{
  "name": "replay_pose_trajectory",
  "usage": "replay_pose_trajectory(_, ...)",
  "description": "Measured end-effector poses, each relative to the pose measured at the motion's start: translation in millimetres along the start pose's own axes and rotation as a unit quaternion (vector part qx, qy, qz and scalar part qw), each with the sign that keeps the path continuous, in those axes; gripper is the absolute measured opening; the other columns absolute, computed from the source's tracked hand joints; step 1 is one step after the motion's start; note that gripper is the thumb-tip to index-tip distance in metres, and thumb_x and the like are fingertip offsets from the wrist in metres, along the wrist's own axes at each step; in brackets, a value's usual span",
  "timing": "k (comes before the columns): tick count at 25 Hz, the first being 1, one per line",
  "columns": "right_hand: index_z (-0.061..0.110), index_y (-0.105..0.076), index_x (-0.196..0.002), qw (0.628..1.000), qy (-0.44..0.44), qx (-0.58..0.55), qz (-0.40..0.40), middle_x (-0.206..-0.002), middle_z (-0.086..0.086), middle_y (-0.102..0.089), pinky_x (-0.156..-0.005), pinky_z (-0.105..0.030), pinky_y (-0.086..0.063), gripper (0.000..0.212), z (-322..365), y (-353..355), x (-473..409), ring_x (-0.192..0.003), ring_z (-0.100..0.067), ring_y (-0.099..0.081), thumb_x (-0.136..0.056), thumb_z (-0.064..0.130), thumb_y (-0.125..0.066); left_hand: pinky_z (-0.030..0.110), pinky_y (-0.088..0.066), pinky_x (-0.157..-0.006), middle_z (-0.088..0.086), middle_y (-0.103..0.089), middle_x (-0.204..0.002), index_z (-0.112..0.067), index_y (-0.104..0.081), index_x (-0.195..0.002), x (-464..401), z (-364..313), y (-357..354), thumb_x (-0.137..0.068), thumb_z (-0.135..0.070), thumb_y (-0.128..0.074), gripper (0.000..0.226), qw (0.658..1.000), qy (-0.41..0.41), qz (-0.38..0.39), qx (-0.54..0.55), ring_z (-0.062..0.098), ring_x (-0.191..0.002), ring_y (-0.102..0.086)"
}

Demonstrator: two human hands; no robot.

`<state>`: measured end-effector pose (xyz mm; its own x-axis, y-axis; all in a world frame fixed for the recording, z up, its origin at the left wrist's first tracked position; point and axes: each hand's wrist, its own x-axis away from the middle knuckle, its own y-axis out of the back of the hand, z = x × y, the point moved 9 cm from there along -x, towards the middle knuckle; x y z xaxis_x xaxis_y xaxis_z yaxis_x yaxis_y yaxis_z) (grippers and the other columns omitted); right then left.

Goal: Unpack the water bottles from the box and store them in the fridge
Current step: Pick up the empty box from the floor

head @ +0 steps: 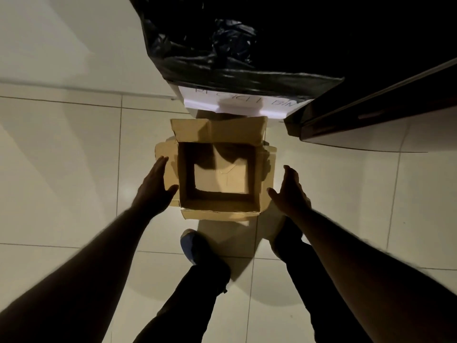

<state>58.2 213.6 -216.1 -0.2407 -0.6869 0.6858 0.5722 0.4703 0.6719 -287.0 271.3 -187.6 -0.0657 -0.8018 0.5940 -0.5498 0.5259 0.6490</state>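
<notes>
box (217, 169) on floor (74, 169), bin (247, 58) behind

Indoor utility corner — pale tiled floor (74, 169), black-bagged recycle bin (222, 58), dark cabinet (371, 115)

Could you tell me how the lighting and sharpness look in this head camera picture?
Head view: dim, yellowish light; the box interior is half in shadow; the bin bag is nearly black with faint glare; both hands, left hand and right hand, are slightly motion-blurred; wide-angle distortion bends the floor lines.
</notes>
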Motion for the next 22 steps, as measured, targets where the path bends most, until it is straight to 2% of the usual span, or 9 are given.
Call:
replay_pose_trajectory(4,0.015,-0.018,-0.148,1.0,-0.001,0.012,0.015,-0.149,-0.007,-0.033,-0.097,-0.032,-0.045,0.076,-20,-65,-59,-0.132,-0.026,-0.042,-0.09,0.042,-0.059,0.036,-0.052,-0.08,0.008,-0.06,-0.113,-0.011,-0.049,-0.122,-61,64,-57,-0.092,-0.023,-0.062,0.036,0.997,0.069,0.02,0.013,0.026,-0.108,-0.059)
replay_pose_trajectory(6,0.017,-0.028,-0.141,0.999,-0.001,-0.018,0.027,-0.129,-0.006,-0.053,-0.068,-0.019,-0.052,0.063,-32,-93,-81,-0.102,-0.02,-0.061,-0.091,0.037,-0.06,0.023,-0.046,-0.063,0.004,-0.06,-0.093,-0.011,-0.051,-0.109,-77,100,-88,-0.096,-0.028,-0.055,0.021,0.989,0.132,0.063,-0.017,0.02,-0.089,-0.063)
replay_pose_trajectory(7,0.016,-0.03,-0.137,0.999,-0.003,-0.022,0.042,-0.116,-0.006,-0.06,-0.057,-0.015,-0.047,0.056,-37,-106,-89,-0.083,-0.016,-0.063,-0.092,0.033,-0.058,0.02,-0.042,-0.058,0.004,-0.059,-0.091,-0.012,-0.051,-0.107,-81,114,-101,-0.097,-0.028,-0.053,0.019,0.984,0.152,0.084,-0.031,0.017,-0.084,-0.062)
replay_pose_trajectory(8,0.016,-0.031,-0.135,0.998,-0.011,-0.013,0.064,-0.106,-0.006,-0.063,-0.054,-0.018,-0.047,0.049,-42,-118,-93,-0.073,-0.014,-0.062,-0.094,0.029,-0.055,0.017,-0.04,-0.055,0.004,-0.059,-0.092,-0.013,-0.051,-0.107,-83,122,-110,-0.098,-0.029,-0.051,0.018,0.98,0.166,0.098,-0.044,0.013,-0.079,-0.06)
replay_pose_trajectory(11,0.02,-0.04,-0.124,0.994,-0.026,0.024,0.099,-0.088,0.0,-0.059,-0.07,-0.038,-0.057,0.034,-50,-138,-91,-0.079,-0.024,-0.064,-0.091,0.023,-0.048,0.017,-0.034,-0.053,-0.001,-0.055,-0.083,-0.012,-0.056,-0.098,-82,128,-124,-0.099,-0.018,-0.043,0.015,0.973,0.181,0.084,-0.113,0.007,-0.067,-0.05)
replay_pose_trajectory(14,0.024,-0.048,-0.11,0.995,-0.04,-0.009,0.093,-0.078,0.01,-0.053,-0.055,-0.023,-0.048,0.019,-56,-134,-69,-0.07,-0.013,-0.059,-0.092,0.023,-0.046,0.025,-0.038,-0.059,-0.002,-0.05,-0.069,-0.01,-0.054,-0.087,-61,116,-116,-0.098,-0.013,-0.041,0.018,0.97,0.2,0.062,-0.121,0.009,-0.06,-0.048)
replay_pose_trajectory(17,0.019,-0.05,-0.118,0.996,-0.024,-0.014,0.082,-0.08,0.011,-0.054,-0.048,-0.013,-0.032,0.021,-57,-113,-22,-0.062,0.001,-0.048,-0.098,0.021,-0.043,0.031,-0.047,-0.067,0.007,-0.062,-0.081,-0.008,-0.058,-0.09,-22,96,-97,-0.099,-0.016,-0.043,0.019,0.978,0.177,0.06,-0.094,0.018,-0.069,-0.058)
replay_pose_trajectory(20,0.016,-0.051,-0.115,0.995,-0.05,-0.042,0.072,-0.087,-0.003,-0.063,-0.056,-0.02,-0.045,0.023,-49,-65,39,-0.071,-0.01,-0.06,-0.102,0.027,-0.037,0.03,-0.05,-0.066,0.006,-0.067,-0.084,-0.012,-0.06,-0.09,31,57,-61,-0.099,-0.018,-0.045,0.018,0.988,0.143,0.03,-0.044,0.019,-0.068,-0.061)
replay_pose_trajectory(22,0.017,-0.049,-0.109,0.995,-0.062,-0.046,0.07,-0.092,-0.003,-0.062,-0.062,-0.017,-0.044,0.015,-36,-22,89,-0.079,-0.017,-0.062,-0.101,0.024,-0.038,0.029,-0.048,-0.064,0.001,-0.065,-0.083,-0.008,-0.064,-0.099,74,23,-26,-0.098,-0.018,-0.048,0.019,0.992,0.129,0.008,-0.014,0.017,-0.068,-0.061)
